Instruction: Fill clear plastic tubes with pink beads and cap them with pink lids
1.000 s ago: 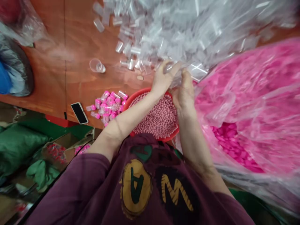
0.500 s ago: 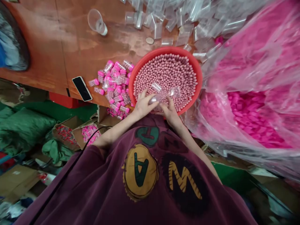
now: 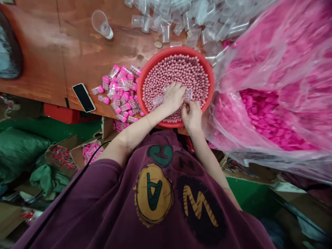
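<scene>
The small clear plastic vials lie on the pink beads at the near side of the round red plastic basin, long axes roughly crosswise. My left hand covers them, fingers curled over a bunch; my right hand sits just nearer, fingertips pinching one.

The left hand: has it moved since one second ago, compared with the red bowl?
Yes. The left hand was beyond the far rim of the red bowl, at the clear tubes; now it lies inside, on the pink beads.

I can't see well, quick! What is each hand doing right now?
Left hand: closed on small clear vials, resting on the pink beads in the red bowl.
Right hand: closed; pinching a clear vial at the fingertips.
</scene>
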A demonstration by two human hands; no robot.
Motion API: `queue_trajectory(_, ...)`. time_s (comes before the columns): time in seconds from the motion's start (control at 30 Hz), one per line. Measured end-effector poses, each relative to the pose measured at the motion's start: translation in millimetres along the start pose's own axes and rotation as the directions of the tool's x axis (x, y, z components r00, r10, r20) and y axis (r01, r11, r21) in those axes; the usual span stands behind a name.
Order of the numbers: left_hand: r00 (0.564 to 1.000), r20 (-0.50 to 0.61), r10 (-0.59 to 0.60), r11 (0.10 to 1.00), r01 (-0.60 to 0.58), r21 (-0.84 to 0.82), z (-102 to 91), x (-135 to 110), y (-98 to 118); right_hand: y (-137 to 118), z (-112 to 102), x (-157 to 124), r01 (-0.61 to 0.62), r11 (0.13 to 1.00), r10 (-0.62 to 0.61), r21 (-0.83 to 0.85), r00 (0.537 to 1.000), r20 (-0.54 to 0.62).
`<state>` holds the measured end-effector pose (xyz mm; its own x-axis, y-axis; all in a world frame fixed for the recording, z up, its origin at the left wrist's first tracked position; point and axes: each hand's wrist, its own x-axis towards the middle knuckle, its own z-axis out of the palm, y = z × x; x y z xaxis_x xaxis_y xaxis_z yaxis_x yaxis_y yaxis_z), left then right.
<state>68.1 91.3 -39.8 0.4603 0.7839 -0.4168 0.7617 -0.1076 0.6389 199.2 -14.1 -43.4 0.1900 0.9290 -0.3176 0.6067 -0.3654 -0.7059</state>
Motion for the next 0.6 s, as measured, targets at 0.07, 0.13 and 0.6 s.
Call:
queue_trajectory(0.07, 1.000, 0.014, -0.018, 0.998, 0.017, 0.053, 2.1, 1.7, 2.9, 0.9, -1.6, 13.1, 0.015, 0.993, -0.022, -0.117, 0.998, -0.056)
queue_trajectory(0.13, 0.999, -0.001, -0.045, 0.995, 0.045, 0.088, 1.3, -3.3, 2.2, 2.8, 0.8, 27.1, -0.013, 0.983, 0.009, -0.183, 1.000, -0.026)
queue_trajectory(0.6, 0.980, 0.025, -0.198, 0.656, 0.152, -0.739, -2.6, -11.8, 9.5, 8.4, 1.4, 37.7, -0.111, 0.781, 0.136, 0.615, 0.991, 0.006)
